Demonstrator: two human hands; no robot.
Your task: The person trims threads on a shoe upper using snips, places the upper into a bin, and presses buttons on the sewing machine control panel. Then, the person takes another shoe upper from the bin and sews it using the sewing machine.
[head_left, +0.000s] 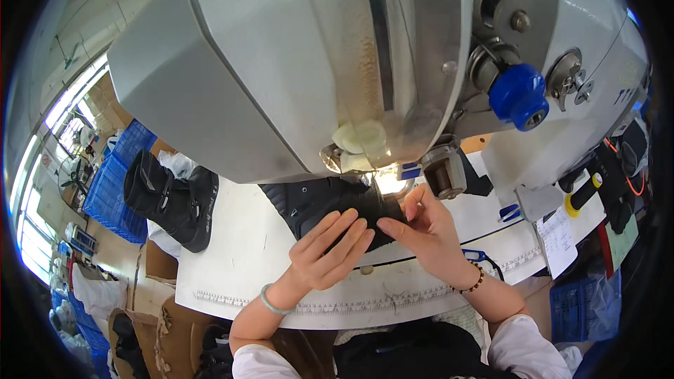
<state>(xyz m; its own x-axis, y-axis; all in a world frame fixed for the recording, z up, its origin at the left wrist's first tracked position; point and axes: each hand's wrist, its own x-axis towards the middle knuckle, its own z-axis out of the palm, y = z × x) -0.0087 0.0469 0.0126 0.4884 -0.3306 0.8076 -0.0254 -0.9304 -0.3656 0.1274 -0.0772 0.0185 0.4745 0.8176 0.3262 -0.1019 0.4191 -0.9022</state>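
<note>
A black shoe upper (pixel 316 202) with eyelets lies beneath the lit needle area of a large grey sewing machine (pixel 246 77). On its near edge, my left hand (pixel 330 249) rests with the fingers close together and bent over the material; the thumb is hidden. My right hand (pixel 425 235) grips the upper's right side, thumb on top and fingers curled behind. The two hands are a short gap apart. Glare around the needle hides the exact stitching spot.
Black boots (pixel 175 200) stand on the left of the white table (pixel 239 260), whose front edge bears a ruler scale. Blue scissors (pixel 474 255) lie near my right wrist. Blue crates (pixel 116 182) stand further left. A yellow-and-black spool (pixel 584 195) and papers (pixel 557 238) are at right.
</note>
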